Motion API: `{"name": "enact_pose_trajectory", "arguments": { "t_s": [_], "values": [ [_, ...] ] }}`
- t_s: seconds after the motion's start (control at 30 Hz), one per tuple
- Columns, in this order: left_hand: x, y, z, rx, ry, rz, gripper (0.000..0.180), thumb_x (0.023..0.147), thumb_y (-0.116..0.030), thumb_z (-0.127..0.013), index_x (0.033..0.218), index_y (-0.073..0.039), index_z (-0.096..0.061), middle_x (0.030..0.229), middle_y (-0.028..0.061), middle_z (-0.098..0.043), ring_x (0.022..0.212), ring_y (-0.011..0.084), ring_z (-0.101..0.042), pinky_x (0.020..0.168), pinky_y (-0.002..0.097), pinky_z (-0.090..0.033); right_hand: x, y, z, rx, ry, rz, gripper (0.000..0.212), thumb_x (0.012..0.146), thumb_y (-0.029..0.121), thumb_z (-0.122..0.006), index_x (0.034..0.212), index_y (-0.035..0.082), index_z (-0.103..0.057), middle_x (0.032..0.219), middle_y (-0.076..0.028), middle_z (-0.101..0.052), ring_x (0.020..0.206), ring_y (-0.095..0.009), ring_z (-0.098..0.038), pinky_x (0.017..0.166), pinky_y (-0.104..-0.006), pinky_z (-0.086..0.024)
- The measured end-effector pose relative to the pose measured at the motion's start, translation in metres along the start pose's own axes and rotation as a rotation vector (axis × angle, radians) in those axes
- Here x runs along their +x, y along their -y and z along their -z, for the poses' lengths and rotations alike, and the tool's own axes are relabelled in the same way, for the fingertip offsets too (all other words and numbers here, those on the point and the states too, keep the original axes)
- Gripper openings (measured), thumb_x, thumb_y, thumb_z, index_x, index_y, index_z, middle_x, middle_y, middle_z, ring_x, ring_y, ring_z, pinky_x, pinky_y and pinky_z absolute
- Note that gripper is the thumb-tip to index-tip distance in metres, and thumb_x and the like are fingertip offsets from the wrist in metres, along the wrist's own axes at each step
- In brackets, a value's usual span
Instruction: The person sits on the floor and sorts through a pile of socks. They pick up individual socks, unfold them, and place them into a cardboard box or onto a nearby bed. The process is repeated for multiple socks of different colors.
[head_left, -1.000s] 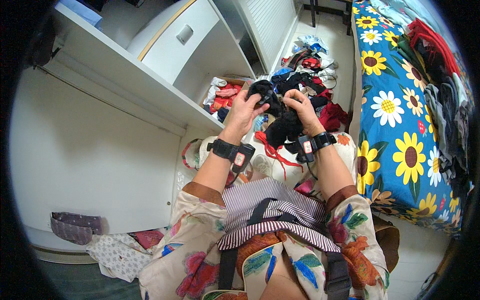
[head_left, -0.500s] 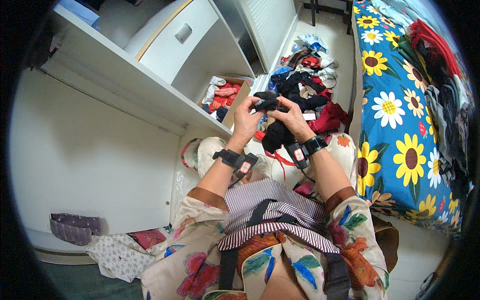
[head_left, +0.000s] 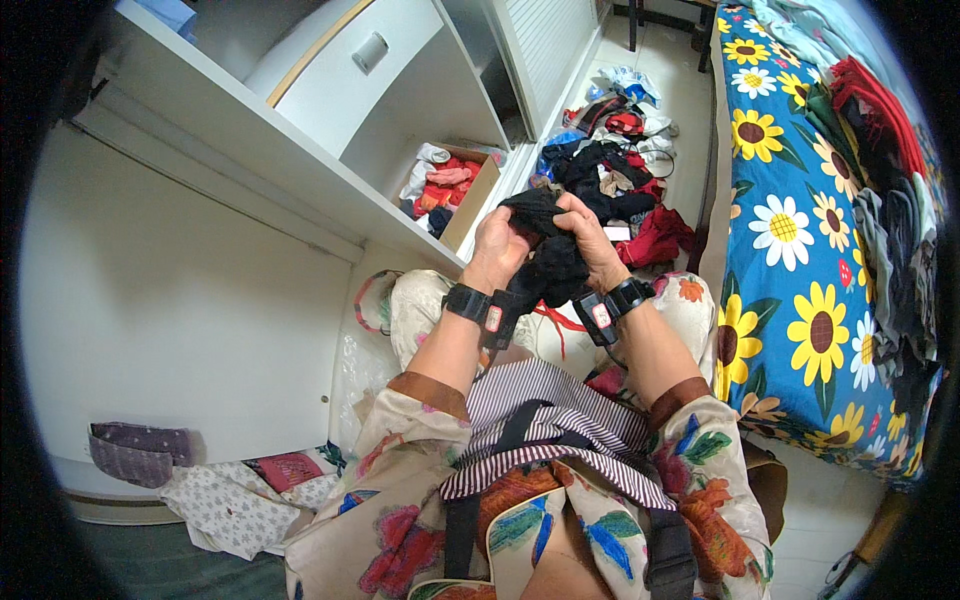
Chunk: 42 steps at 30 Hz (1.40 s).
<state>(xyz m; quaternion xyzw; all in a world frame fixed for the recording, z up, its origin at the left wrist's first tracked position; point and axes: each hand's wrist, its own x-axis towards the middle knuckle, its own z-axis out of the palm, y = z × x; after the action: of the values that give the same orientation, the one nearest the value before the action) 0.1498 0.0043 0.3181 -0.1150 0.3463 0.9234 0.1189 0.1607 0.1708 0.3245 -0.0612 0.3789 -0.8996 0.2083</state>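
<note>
The left hand (head_left: 500, 248) and right hand (head_left: 592, 238) grip a black cloth (head_left: 557, 270), seemingly opening it out. It is right of the cardboard box (head_left: 476, 208), nearer than the clothes pile (head_left: 594, 165). Next likely needs both hands holding tight.

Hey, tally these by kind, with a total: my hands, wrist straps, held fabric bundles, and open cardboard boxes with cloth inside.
Bare left hand and right hand: 2
Black wrist straps: 2
Bunched black fabric bundle: 1
Open brown cardboard box: 1
Total: 6
</note>
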Motion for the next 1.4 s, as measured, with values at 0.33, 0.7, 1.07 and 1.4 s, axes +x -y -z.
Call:
{"name": "enact_pose_trajectory", "arguments": {
  "t_s": [0.33,0.7,1.07,1.4],
  "values": [
    [-0.045,0.028,-0.026,0.957,0.116,-0.523,0.015,0.080,-0.004,-0.059,0.083,-0.006,-0.045,0.074,-0.0021,-0.045,0.070,0.0071,-0.044,0.062,0.0243,-0.040,0.015,-0.028,0.023,-1.014,-0.548,0.347,0.012,0.076,-0.005,-0.055,0.082,0.005,-0.050,0.064,-0.011,-0.055,0.065,-0.029,-0.059,0.058,-0.0367,-0.043],
    [-0.008,0.036,0.039,1.273,-0.664,-0.690,0.008,0.091,-0.012,-0.042,0.094,-0.007,-0.049,0.074,0.0169,-0.057,0.070,0.0321,-0.056,0.067,0.0450,-0.044,-0.015,-0.047,-0.020,-0.794,-0.104,0.371,0.028,0.075,-0.005,-0.060,0.101,0.006,-0.053,0.085,-0.002,-0.054,0.083,-0.012,-0.054,0.076,-0.0258,-0.044],
    [-0.045,0.062,0.009,0.740,-0.147,-0.520,0.054,0.075,0.014,-0.054,0.122,-0.005,-0.036,0.089,0.0083,-0.055,0.083,0.0173,-0.056,0.075,0.0294,-0.046,0.001,-0.051,0.013,-1.500,-0.563,0.120,0.038,0.072,-0.005,-0.062,0.106,0.007,-0.049,0.081,-0.025,-0.062,0.082,-0.045,-0.061,0.069,-0.0515,-0.047],
    [-0.021,0.039,0.040,1.271,-0.694,-0.715,0.052,0.078,0.007,-0.062,0.120,-0.009,-0.037,0.081,0.0116,-0.061,0.080,0.0299,-0.062,0.071,0.0414,-0.047,-0.019,-0.061,-0.024,-1.082,-0.240,0.576,0.045,0.072,-0.009,-0.068,0.111,0.008,-0.056,0.093,-0.007,-0.061,0.088,-0.020,-0.063,0.077,-0.0312,-0.051]
  ]
}}
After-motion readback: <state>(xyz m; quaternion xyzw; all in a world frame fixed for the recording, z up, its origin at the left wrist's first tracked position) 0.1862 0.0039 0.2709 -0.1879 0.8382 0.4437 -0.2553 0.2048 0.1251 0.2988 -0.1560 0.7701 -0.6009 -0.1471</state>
